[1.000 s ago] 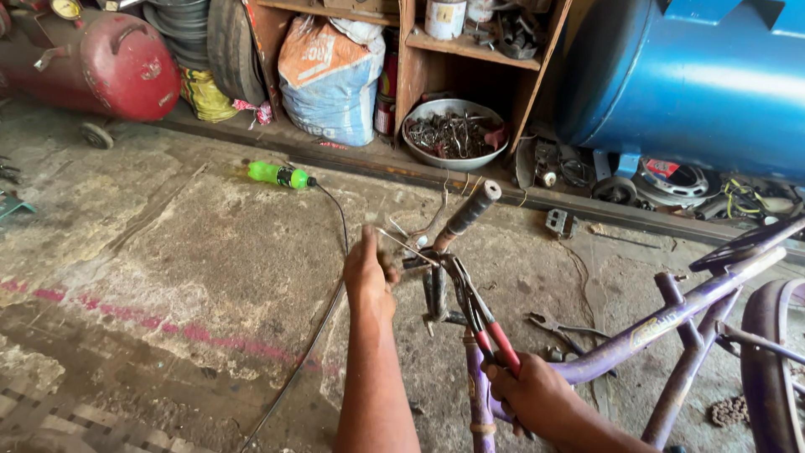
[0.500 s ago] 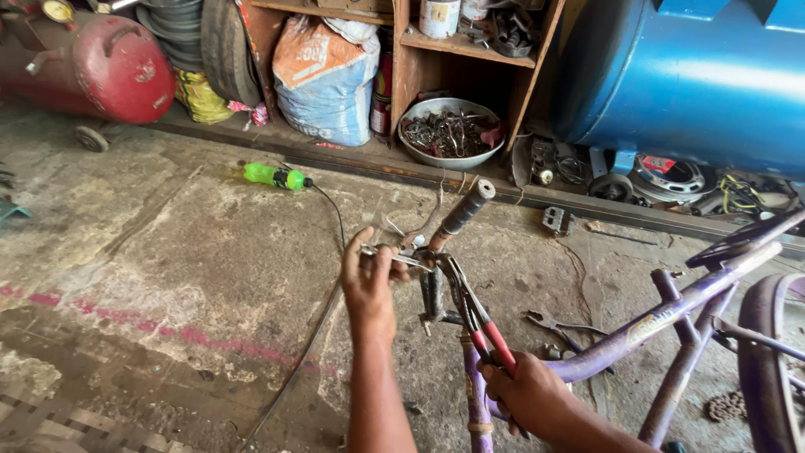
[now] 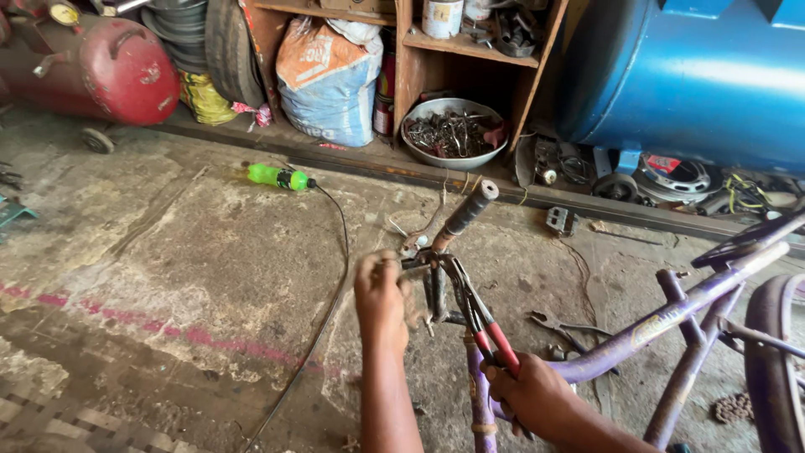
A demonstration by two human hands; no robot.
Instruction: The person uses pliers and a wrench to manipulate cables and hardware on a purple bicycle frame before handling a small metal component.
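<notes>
A purple bicycle frame (image 3: 637, 331) lies on the concrete floor, its handlebar with a dark grip (image 3: 466, 210) pointing up and away. My right hand (image 3: 532, 394) grips the red handles of a pair of pliers (image 3: 478, 315), whose jaws sit at the handlebar clamp. My left hand (image 3: 381, 294) is closed around a small metal part at the brake lever and clamp (image 3: 417, 267), just left of the plier jaws.
A green bottle (image 3: 279, 177) and a black cable (image 3: 331, 285) lie on the floor to the left. Behind stand a red tank (image 3: 117, 71), a sack (image 3: 327, 80), a metal bowl of scrap parts (image 3: 454, 134), wooden shelves and a blue drum (image 3: 696, 71). More pliers (image 3: 562, 327) rest near the frame.
My left hand has shifted slightly at the brake lever and clamp. The right hand keeps the pliers in place. The view has moved a little.
</notes>
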